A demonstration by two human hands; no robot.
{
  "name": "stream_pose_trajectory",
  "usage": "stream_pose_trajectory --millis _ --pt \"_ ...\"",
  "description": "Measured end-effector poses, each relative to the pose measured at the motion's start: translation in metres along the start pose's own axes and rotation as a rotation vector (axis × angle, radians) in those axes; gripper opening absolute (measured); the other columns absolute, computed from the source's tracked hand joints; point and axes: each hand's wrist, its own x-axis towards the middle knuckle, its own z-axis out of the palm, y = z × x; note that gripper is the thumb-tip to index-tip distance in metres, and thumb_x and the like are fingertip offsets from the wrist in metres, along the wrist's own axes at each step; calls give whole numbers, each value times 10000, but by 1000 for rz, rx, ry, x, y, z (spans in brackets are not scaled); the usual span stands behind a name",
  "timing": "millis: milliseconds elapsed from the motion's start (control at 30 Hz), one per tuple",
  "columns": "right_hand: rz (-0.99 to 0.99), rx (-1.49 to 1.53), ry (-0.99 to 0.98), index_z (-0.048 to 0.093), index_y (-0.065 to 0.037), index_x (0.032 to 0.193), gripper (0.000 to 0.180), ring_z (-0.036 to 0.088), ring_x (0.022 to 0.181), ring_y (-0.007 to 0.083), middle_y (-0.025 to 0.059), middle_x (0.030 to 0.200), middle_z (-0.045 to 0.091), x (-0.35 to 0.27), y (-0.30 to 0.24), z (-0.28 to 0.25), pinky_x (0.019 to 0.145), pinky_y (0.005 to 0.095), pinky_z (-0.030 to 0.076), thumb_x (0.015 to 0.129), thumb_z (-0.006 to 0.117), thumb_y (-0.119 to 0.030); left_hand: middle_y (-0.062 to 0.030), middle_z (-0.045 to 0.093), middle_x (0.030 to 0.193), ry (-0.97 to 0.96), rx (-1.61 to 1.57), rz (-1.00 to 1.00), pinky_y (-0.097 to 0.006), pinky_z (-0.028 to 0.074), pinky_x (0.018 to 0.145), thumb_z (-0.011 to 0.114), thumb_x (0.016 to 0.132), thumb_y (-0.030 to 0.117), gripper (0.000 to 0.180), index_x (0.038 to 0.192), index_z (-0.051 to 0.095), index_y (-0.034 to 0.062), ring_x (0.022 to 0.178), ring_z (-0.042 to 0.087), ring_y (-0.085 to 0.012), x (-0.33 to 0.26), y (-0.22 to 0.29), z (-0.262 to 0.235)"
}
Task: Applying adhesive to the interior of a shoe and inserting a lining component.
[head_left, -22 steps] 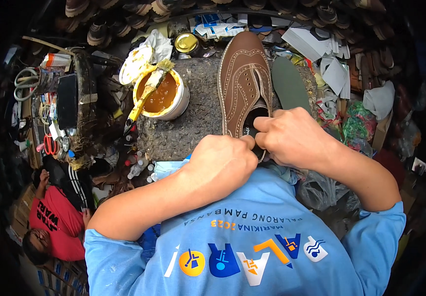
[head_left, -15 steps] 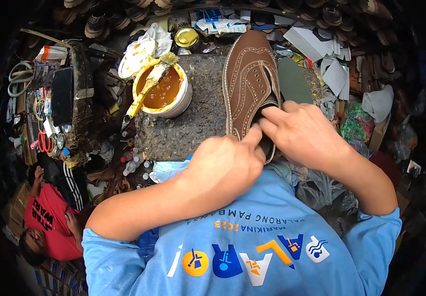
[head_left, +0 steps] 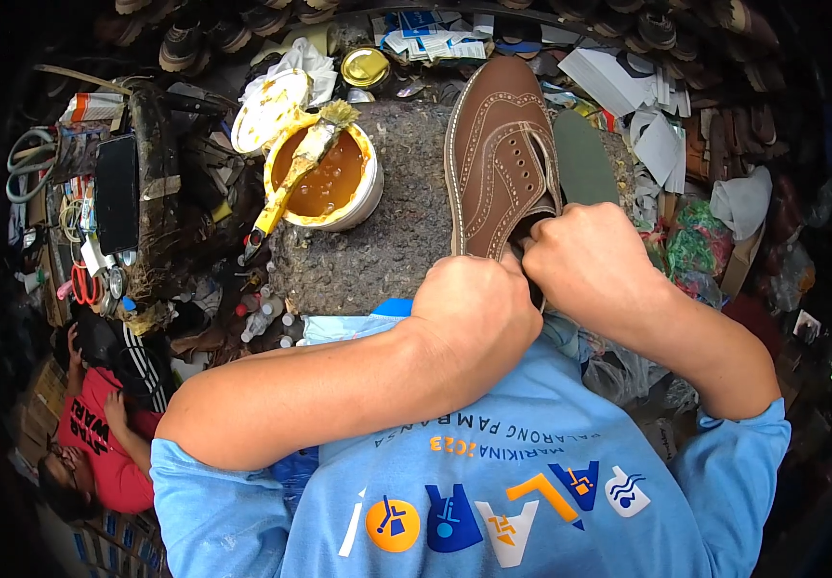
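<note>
A brown leather brogue shoe (head_left: 501,144) with punched holes and pale stitching lies toe away from me on a rough dark block (head_left: 406,183). My left hand (head_left: 478,313) is closed on the shoe's heel end at the left edge of its opening. My right hand (head_left: 584,252) is closed at the opening's right side, knuckles up, close to the left one. Both hands cover most of the heel and part of the opening, and my fingertips are hidden. Right of the shoe lies a flat green sole-shaped piece (head_left: 584,159).
Left of the shoe stands a white tub (head_left: 363,197) of amber liquid, with a brush (head_left: 305,164) across its rim. Scissors (head_left: 86,282) and a black phone-like slab (head_left: 118,193) are further left. A person in red (head_left: 112,453) is at lower left. Scraps and bags lie at right.
My left index finger, which was stretched toward the opening, is now curled in. The right hand has turned into a tighter fist. The whole view has shifted slightly.
</note>
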Motion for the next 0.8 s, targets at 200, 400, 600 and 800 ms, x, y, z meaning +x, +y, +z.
stream_pose_trajectory --millis 200,400,600,800 --pt "-48 -26 30 761 -107 751 101 744 777 257 95 796 729 -5 5 5 634 390 581 780 671 -143 -226 699 976 -59 -36 27 -395 611 608 665 795 127 149 846 777 43 779 757 -300 2 -2 -8" --pt "-221 156 183 679 -85 722 105 699 780 250 66 847 634 -26 3 12 597 409 561 779 642 -164 -136 738 848 -91 -36 34 -403 604 636 664 807 154 137 814 782 84 779 757 -271 2 -4 -9" --pt "-289 180 228 653 -94 714 92 688 718 244 47 797 597 -21 12 19 568 397 550 769 638 -167 -138 739 838 -1 32 78 -412 601 633 642 826 164 164 802 776 72 767 754 -284 -1 -7 -3" --pt "-443 253 360 653 -119 806 38 688 710 239 18 775 597 -24 29 25 532 387 527 791 625 -140 -177 709 831 64 -16 126 -464 589 634 628 824 143 159 817 736 26 751 736 -340 -6 -11 -12"
